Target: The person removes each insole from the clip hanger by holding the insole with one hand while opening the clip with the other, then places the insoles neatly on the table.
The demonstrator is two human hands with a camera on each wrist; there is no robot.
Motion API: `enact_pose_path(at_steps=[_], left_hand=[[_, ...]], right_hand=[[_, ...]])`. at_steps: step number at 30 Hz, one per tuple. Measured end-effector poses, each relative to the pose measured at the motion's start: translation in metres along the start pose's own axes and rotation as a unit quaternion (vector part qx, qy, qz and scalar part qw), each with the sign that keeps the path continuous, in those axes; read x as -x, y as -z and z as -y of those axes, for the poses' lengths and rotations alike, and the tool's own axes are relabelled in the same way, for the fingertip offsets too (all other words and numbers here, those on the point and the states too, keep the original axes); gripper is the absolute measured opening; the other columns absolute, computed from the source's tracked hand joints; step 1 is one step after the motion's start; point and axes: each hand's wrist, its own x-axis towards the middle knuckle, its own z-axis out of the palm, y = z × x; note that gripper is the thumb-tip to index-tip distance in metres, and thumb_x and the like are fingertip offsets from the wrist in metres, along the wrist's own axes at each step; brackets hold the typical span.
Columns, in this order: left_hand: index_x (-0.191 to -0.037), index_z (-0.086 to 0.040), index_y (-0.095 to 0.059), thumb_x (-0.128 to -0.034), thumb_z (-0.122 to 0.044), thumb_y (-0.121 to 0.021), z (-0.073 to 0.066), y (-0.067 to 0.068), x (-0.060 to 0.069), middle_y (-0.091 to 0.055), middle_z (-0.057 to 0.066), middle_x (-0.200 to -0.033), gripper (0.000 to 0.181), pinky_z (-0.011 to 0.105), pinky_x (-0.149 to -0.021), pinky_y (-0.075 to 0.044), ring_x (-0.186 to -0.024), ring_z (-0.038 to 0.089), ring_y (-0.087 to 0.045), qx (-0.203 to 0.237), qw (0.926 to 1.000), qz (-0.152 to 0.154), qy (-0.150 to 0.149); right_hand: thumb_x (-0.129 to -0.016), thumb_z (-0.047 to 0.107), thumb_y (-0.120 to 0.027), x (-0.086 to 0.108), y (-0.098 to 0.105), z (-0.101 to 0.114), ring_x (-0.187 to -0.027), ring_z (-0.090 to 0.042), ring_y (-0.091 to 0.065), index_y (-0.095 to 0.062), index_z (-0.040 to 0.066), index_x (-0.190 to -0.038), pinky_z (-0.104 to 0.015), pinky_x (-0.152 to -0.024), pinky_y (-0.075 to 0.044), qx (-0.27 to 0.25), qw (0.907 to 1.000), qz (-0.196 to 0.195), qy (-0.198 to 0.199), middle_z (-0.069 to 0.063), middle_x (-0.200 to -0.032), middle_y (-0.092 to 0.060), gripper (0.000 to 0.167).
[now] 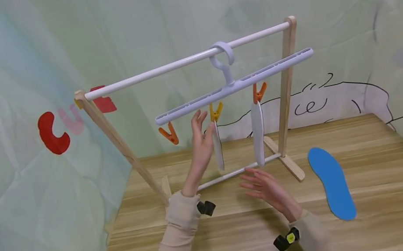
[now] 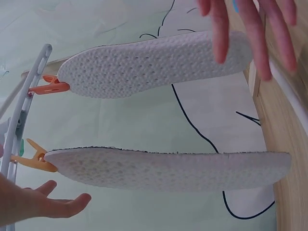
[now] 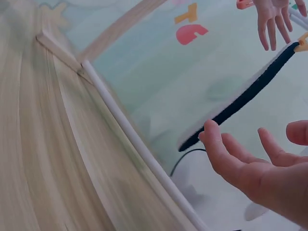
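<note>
Two white dimpled insoles hang from a pale lilac hanger (image 1: 198, 104). A yellow clip (image 1: 216, 112) grips the nearer insole (image 2: 168, 171), and an orange clip (image 1: 258, 93) the other insole (image 2: 154, 65). My left hand (image 1: 202, 143) is raised beside the yellow clip, fingers extended and holding nothing; whether it touches the insole cannot be told. Lower down, my right hand (image 1: 267, 188) is in front of the rack's bottom bar, palm up with relaxed fingers and nothing in it. At the hanger's left end hangs another orange clip (image 1: 169, 134) with nothing in it.
The hanger hooks over the white top rod (image 1: 152, 72) of a rack with wooden side posts (image 1: 287, 84). To the right, a blue insole (image 1: 333, 183) lies flat on the wood-grain table (image 1: 392, 164). Printed cloth (image 1: 174, 10) surrounds the table behind and at both sides.
</note>
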Motion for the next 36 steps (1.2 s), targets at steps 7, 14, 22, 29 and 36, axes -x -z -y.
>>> enact_pose_path(at_steps=[7, 14, 22, 29, 36], left_hand=[[-0.140, -0.008, -0.015, -0.0947, -0.016, -0.039, 0.000, 0.002, -0.004, -0.028, 0.018, -0.143, 0.052, 0.050, -0.109, -0.015, -0.137, 0.029, -0.014, 0.026, 0.9995, 0.012, 0.013], [-0.138, -0.008, -0.017, -0.0948, -0.014, -0.038, 0.003, 0.002, -0.007, -0.031, 0.021, -0.140, 0.049, 0.048, -0.108, -0.021, -0.133, 0.030, -0.026, 0.035, 0.9993, 0.013, 0.008], [-0.138, -0.009, -0.017, -0.0948, -0.015, -0.038, 0.000, 0.000, -0.007, -0.035, 0.016, -0.139, 0.049, 0.046, -0.106, -0.025, -0.127, 0.030, -0.037, 0.030, 0.9993, 0.016, 0.018], [-0.137, -0.008, -0.019, -0.0945, -0.013, -0.039, -0.002, -0.004, -0.009, -0.035, 0.020, -0.138, 0.048, 0.046, -0.105, -0.027, -0.130, 0.029, -0.031, 0.030, 0.9994, 0.010, 0.011], [-0.136, -0.005, -0.020, -0.0938, -0.011, -0.041, -0.004, -0.004, -0.010, -0.037, 0.023, -0.135, 0.048, 0.048, -0.100, -0.034, -0.130, 0.030, -0.033, 0.015, 0.9999, -0.001, -0.002]], right_hand=[[-0.099, 0.025, -0.019, -0.011, -0.004, -0.006, -0.132, -0.046, -0.009, -0.003, 0.005, -0.143, -0.049, -0.108, -0.019, -0.101, 0.9944, 0.021, -0.021, -0.024, -0.146, -0.016, 0.050], [-0.099, 0.028, -0.017, -0.022, -0.005, -0.013, -0.132, -0.046, -0.007, 0.001, 0.013, -0.144, -0.049, -0.109, -0.011, -0.175, 0.9831, 0.036, -0.039, -0.027, -0.146, 0.003, 0.050], [-0.099, 0.028, -0.020, -0.036, -0.011, -0.017, -0.133, -0.045, -0.005, -0.008, 0.021, -0.142, -0.049, -0.110, -0.008, -0.248, 0.9660, 0.035, -0.065, -0.025, -0.147, 0.001, 0.045], [-0.098, 0.031, -0.021, -0.045, -0.015, -0.015, -0.134, -0.043, -0.005, 0.006, 0.026, -0.143, -0.048, -0.110, -0.008, -0.253, 0.9633, 0.044, -0.077, -0.024, -0.147, 0.005, 0.052], [-0.098, 0.031, -0.019, -0.051, -0.019, -0.013, -0.136, -0.040, -0.002, 0.001, 0.028, -0.143, -0.047, -0.111, -0.002, -0.264, 0.9591, 0.059, -0.082, -0.021, -0.148, 0.007, 0.049]])
